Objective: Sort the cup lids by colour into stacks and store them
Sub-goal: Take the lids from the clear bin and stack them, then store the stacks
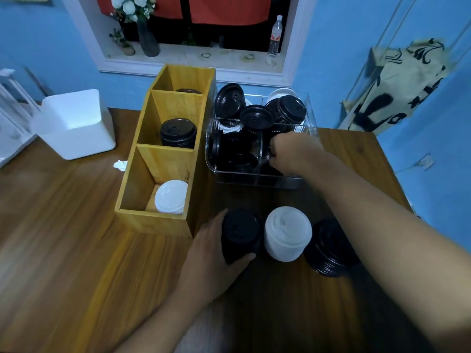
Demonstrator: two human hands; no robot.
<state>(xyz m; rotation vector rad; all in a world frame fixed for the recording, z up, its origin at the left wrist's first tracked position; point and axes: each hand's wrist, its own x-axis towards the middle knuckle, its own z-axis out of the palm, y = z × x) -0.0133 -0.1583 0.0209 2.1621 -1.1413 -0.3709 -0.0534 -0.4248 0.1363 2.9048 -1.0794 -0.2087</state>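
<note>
At the near edge of the wooden table (63,250), the left hand (211,256) grips a black lid stack (239,233). Just beside it stand a white lid stack (288,233) and a second black stack (328,248). Farther back, the wooden organiser (132,179) holds white lids (170,197) in its nearest compartment and black lids (178,132) in the middle one. Beside it, the right hand (293,154) reaches into the clear bin (254,178) of loose black lids (256,117) — fingers curled, though whether they grasp one cannot be told.

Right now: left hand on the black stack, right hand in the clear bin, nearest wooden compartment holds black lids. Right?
No: head view shows the nearest wooden compartment holds white lids. Left hand on the black stack and right hand in the clear bin stand.
</note>
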